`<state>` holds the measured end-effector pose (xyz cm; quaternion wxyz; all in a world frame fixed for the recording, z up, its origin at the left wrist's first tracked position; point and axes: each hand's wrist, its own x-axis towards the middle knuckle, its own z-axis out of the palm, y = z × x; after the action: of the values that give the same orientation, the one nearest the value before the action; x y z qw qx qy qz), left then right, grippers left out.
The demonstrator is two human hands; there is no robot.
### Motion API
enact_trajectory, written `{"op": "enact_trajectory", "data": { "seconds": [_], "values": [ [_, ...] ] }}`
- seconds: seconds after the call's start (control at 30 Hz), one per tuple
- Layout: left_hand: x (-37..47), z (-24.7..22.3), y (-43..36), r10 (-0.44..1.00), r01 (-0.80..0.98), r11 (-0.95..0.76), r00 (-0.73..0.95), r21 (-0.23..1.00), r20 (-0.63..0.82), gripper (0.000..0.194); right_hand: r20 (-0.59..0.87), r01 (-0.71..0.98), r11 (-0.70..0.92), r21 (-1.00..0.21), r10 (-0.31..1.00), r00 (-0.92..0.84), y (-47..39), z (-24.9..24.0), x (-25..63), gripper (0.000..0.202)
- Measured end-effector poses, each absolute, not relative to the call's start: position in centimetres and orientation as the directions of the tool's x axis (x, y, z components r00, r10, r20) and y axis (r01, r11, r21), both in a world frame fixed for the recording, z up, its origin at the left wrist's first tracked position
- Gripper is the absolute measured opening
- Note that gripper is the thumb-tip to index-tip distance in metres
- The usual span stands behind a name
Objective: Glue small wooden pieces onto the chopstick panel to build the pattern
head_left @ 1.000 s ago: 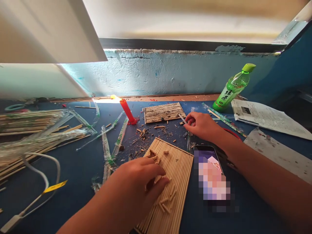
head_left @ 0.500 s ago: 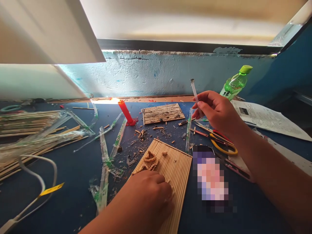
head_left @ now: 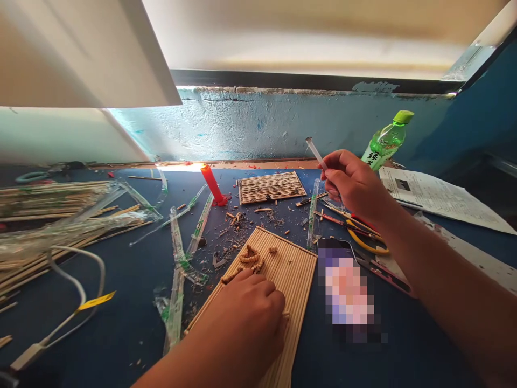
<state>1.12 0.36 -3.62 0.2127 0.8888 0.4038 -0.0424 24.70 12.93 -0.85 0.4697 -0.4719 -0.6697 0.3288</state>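
My right hand (head_left: 349, 180) pinches a whitish translucent stick (head_left: 316, 153), raised above the table near the green bottle, its darkened tip pointing up and left. My left hand (head_left: 250, 318) rests low over a panel of pale round sticks laid side by side (head_left: 297, 280). Its fingers are curled, and what they hold, if anything, is hidden beneath the hand. Just beyond its knuckles, small brown beaded pieces (head_left: 251, 257) form curved shapes on the panel. A red candle (head_left: 212, 185) stands tilted behind the panel, to the left.
A smaller stick panel (head_left: 272, 187) lies near the wall. Scissors (head_left: 367, 242), a blurred phone (head_left: 349, 288) and papers (head_left: 440, 196) are at right, with a green bottle (head_left: 388, 140) behind. Bundled sticks (head_left: 52, 199), plastic wrappers (head_left: 175, 302) and a white cable (head_left: 81, 285) lie left.
My right hand has shifted slightly left, and the stick in it now leans further left. My left hand stays over the panel. The view has moved a little.
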Motion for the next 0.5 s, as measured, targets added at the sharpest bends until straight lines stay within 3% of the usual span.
{"op": "enact_trajectory", "data": {
  "seconds": [0.3, 0.5],
  "values": [
    [0.8, -4.3, 0.7, 0.721, 0.702, -0.558, 0.674, 0.443, -0.160, 0.019, 0.241, 0.475, 0.297, -0.828, 0.954, -0.177, 13.7, -2.9, 25.0, 0.015],
    [-0.2, -3.6, 1.6, 0.802, 0.594, -0.496, 0.593, 0.634, 0.071, 0.013, 0.150, 0.508, 0.247, -0.825, 0.963, -0.225, 13.6, -3.6, 24.4, 0.014]
  ]
}}
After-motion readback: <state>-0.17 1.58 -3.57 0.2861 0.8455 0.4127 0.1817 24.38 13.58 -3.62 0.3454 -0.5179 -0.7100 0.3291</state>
